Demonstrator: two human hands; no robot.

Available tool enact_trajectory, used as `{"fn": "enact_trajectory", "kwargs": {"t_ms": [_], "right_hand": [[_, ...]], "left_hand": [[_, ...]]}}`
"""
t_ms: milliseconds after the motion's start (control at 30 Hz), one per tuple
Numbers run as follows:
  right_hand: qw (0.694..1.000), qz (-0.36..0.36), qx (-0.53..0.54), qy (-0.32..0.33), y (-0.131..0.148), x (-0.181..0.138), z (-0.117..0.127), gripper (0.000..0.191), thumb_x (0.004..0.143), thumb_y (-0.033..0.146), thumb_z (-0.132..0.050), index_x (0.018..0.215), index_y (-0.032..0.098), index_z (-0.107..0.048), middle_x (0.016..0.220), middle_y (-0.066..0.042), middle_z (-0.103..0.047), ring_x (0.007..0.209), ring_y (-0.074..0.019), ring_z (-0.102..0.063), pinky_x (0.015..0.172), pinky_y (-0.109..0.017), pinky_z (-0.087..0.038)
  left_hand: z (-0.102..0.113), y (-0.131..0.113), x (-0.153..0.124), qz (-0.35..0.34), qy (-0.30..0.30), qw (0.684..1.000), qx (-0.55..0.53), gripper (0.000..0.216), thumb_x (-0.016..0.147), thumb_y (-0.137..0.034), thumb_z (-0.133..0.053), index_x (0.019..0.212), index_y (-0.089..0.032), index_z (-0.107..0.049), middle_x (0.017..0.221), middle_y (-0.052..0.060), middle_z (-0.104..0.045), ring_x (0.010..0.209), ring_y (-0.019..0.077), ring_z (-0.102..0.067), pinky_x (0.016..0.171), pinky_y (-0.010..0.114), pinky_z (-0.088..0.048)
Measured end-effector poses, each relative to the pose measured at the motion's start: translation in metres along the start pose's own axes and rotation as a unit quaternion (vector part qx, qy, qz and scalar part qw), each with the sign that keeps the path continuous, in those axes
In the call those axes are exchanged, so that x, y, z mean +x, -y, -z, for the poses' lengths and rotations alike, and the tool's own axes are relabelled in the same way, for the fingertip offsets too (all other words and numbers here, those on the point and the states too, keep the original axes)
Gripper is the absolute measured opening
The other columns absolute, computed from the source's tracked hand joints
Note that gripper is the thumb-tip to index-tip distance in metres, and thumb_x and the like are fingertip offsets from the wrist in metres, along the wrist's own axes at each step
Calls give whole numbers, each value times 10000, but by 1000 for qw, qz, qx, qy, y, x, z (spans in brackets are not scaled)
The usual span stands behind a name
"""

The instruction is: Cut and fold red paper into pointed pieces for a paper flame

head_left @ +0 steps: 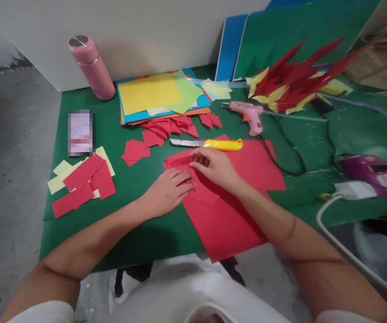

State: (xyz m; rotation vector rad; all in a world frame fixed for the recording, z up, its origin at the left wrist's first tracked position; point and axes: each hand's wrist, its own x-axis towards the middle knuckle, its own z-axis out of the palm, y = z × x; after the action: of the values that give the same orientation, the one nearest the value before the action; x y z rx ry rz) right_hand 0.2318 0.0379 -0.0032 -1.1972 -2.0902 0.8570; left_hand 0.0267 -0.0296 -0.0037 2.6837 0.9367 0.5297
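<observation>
My left hand (167, 190) lies flat, fingers stretched out, pressing on a small folded piece of red paper (184, 167) at the left corner of a large red sheet (234, 211). My right hand (213, 165) rests on the same folded piece, its fingertips pinching down along the upper edge. A yellow-handled utility knife (210, 144) with its blade out lies just beyond my right hand. Folded red paper pieces (173, 127) are piled behind it.
A green table (136, 233) holds a stack of coloured paper (161, 96), a pink bottle (91, 67), a phone (81, 133), red and yellow offcuts (84, 181), a pink glue gun (249, 114) with cable, a red and yellow paper flame (294, 83), and a power strip (358, 188).
</observation>
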Motion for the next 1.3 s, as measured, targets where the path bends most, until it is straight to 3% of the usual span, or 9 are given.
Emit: {"fn": "enact_trajectory", "kwargs": {"t_ms": [233, 433, 533, 1033, 1200, 1300], "right_hand": [[999, 22, -31, -30, 1, 2, -4, 41, 865, 251, -640, 861, 216, -661, 728, -10, -664, 613, -152, -550, 596, -299, -441], [991, 89, -84, -57, 0, 2, -6, 122, 915, 266, -602, 820, 226, -669, 858, -50, -705, 802, -207, -632, 702, -344, -492], [985, 116, -107, -63, -1, 0, -7, 142, 940, 270, -584, 847, 226, -681, 840, -48, -724, 799, -206, -656, 730, -350, -517], [970, 207, -125, 17, -10, 4, -1, 214, 972, 278, -530, 893, 229, -722, 865, -63, -733, 790, -200, -664, 702, -346, -524], [975, 199, -96, 24, -13, 6, -1, 202, 968, 273, -537, 895, 215, -717, 848, -68, -710, 781, -197, -648, 677, -336, -514], [975, 198, -91, 32, -14, 7, 0, 202, 969, 265, -534, 895, 211, -714, 854, -71, -705, 786, -197, -643, 682, -336, -512]], "left_hand": [[-1, 0, -3, 7, -6, 1000, 25, 316, 976, -206, -477, 1214, -211, -684, 1278, 90, -638, 1336, 348, -441, 1109, 591, -411], [-4, -1, -4, 38, -4, 999, 18, 326, 971, -242, -501, 1242, -262, -681, 1328, 121, -572, 1355, 349, -413, 1101, 589, -397], [-5, -1, -5, 42, -9, 999, 21, 332, 964, -250, -517, 1253, -277, -678, 1312, 120, -562, 1355, 345, -408, 1107, 584, -388], [-7, -6, -5, 82, -10, 996, 23, 362, 932, -237, -586, 1268, -347, -666, 1428, 132, -484, 1392, 364, -391, 1123, 645, -298], [-6, -7, -5, 83, -19, 996, 19, 335, 948, -251, -557, 1256, -320, -671, 1334, 118, -551, 1376, 345, -425, 1120, 605, -327], [-3, -7, -4, 88, -34, 996, 5, 340, 964, -243, -509, 1276, -230, -644, 1278, 127, -600, 1349, 313, -467, 1132, 558, -339]]}}
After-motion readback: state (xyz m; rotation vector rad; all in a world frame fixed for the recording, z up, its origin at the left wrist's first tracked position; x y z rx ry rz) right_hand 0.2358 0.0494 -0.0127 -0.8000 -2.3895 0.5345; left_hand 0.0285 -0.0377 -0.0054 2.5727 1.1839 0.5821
